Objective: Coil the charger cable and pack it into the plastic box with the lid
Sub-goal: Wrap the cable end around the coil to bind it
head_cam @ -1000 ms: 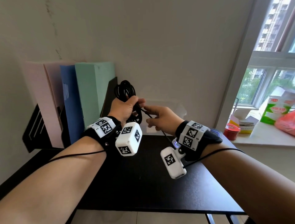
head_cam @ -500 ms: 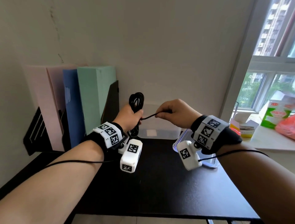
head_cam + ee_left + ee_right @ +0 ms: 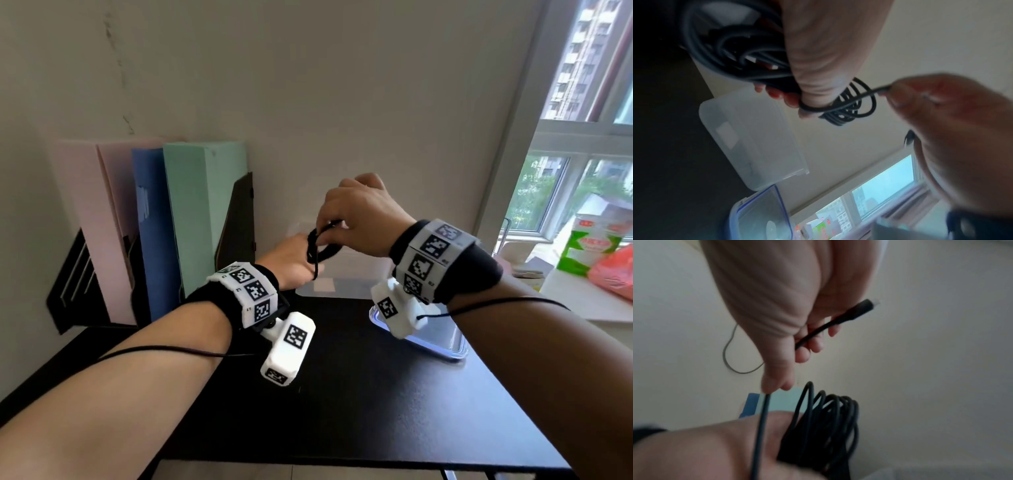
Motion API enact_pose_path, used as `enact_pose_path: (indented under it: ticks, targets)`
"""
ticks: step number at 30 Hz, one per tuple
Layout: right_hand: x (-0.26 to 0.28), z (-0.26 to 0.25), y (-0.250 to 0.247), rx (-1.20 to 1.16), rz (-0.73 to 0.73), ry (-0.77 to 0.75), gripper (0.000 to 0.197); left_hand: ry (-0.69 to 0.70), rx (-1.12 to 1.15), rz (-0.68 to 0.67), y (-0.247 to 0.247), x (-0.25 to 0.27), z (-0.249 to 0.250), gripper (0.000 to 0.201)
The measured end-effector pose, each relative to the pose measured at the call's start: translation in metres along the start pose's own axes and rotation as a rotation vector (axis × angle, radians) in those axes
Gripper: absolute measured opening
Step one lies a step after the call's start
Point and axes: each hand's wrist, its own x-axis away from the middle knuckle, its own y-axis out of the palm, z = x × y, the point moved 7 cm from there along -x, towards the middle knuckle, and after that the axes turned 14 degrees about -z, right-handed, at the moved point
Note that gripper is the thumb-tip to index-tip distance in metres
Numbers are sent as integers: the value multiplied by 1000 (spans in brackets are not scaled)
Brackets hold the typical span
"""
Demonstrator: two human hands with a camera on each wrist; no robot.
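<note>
Both hands are up above the black desk (image 3: 376,394), working the charger cable (image 3: 320,248) in mid-air: the left hand (image 3: 291,263) has its fingers curled tight round the bundle of black loops, while the right hand (image 3: 359,219) pinches the loose end between thumb and fingers, the plug (image 3: 863,308) poking out past its fingertips. Below them the clear plastic box (image 3: 754,138) sits open at the back of the desk by the wall, and its blue-rimmed lid (image 3: 442,339) lies just beside it, to the right
</note>
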Motion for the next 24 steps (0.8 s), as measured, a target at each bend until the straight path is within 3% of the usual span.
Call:
enact_pose_path:
  ticks: [2,5,8,10,13,15,17,20,24]
  targets:
    - [-9,4,0,-37,-61,47,20,-6,-167,-78,8,1,5,17]
    - [-14,17,12,-393,-183,50,14,35,-285,-91,8,5,12,21]
    - [-11,34,22,-632,-160,72,6,140,-63,-105,5,9,15,48]
    - [-8,44,28,-802,-86,106,7,171,121,-61,1,8,14,54]
    - [0,56,44,-1027,13,182,19,233,349,15,-7,8,18,37]
    - [5,55,56,-1115,44,228,18,262,371,24,-8,4,20,19]
    - [8,55,68,-1184,96,283,17,213,386,61,-4,-2,15,27]
    - [10,56,81,-1267,134,308,19,93,474,140,3,-17,-8,67]
    - [14,55,83,-1255,154,327,17,11,453,176,6,-18,-17,68]
